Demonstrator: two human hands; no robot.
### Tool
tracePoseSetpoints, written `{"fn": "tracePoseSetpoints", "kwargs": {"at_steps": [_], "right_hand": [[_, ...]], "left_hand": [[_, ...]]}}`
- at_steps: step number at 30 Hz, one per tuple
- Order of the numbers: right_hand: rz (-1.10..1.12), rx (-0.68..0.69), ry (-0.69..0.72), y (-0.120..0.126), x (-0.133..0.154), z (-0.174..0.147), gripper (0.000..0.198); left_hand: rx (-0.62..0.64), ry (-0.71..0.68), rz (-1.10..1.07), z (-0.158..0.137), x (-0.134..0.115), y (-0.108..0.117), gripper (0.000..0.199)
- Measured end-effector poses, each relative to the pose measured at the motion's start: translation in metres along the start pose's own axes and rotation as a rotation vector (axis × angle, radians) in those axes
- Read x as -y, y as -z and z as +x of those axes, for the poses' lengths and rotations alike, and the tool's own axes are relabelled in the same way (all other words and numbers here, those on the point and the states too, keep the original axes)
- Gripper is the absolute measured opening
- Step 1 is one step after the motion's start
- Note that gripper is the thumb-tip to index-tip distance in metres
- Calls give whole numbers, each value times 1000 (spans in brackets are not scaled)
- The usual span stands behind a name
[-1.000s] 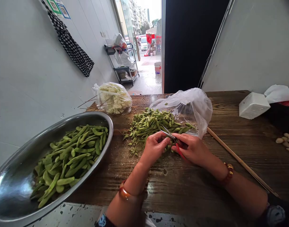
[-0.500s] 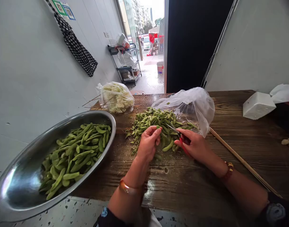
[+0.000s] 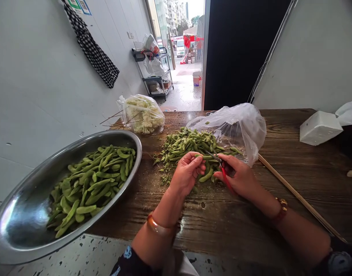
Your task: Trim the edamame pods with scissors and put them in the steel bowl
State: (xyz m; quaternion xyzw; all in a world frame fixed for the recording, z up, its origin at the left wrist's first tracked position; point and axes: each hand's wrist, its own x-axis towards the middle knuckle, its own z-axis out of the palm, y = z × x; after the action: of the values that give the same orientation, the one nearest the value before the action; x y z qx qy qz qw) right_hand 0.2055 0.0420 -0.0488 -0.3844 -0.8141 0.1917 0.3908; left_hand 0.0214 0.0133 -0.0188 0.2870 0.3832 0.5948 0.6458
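Between thumb and fingers, my left hand [image 3: 189, 170] pinches a green edamame pod [image 3: 206, 157], which points to the right. My right hand [image 3: 236, 174] grips red-handled scissors [image 3: 227, 178], their blades parted near the right end of that pod. Beyond both hands lies a heap of edamame pods [image 3: 187, 143] with stem bits and trimmings around it. More pods [image 3: 98, 184] fill part of a large oval metal basin [image 3: 20, 218] on my left.
A clear bag of cauliflower [image 3: 144, 115] stands at the back left, with thin sticks beside it. Behind the heap is a crumpled plastic bag [image 3: 245, 126]. Long wooden sticks [image 3: 299, 195] lie to the right of my right hand, and a white foam box [image 3: 319, 128] sits farther right.
The pod in my left hand has turned from nearly end-on to lying sideways toward the scissors. My right hand has shifted slightly right. The whole view has moved a little.
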Motion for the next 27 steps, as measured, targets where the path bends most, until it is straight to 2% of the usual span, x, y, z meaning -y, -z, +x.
{"fn": "tracePoseSetpoints", "kwargs": {"at_steps": [8,12,16,21,24,27], "right_hand": [[37,-57,-8,4,2,0,42],[21,-16,1,5,2,1,42],[4,-45,-63,4,-1,1,44],[-3,-55,-70,3,1,1,44],[-9,-28,-45,3,3,0,44],[-11,-13,-38,4,4,0,42]], "left_hand": [[57,14,50,-1,1,0,30],[-12,-62,49,2,-3,3,28],[-86,-112,6,4,-11,9,26],[-65,-75,43,3,-14,10,14],[-93,-95,316,5,-11,9,7],[-153,-257,886,6,-4,11,12]]}}
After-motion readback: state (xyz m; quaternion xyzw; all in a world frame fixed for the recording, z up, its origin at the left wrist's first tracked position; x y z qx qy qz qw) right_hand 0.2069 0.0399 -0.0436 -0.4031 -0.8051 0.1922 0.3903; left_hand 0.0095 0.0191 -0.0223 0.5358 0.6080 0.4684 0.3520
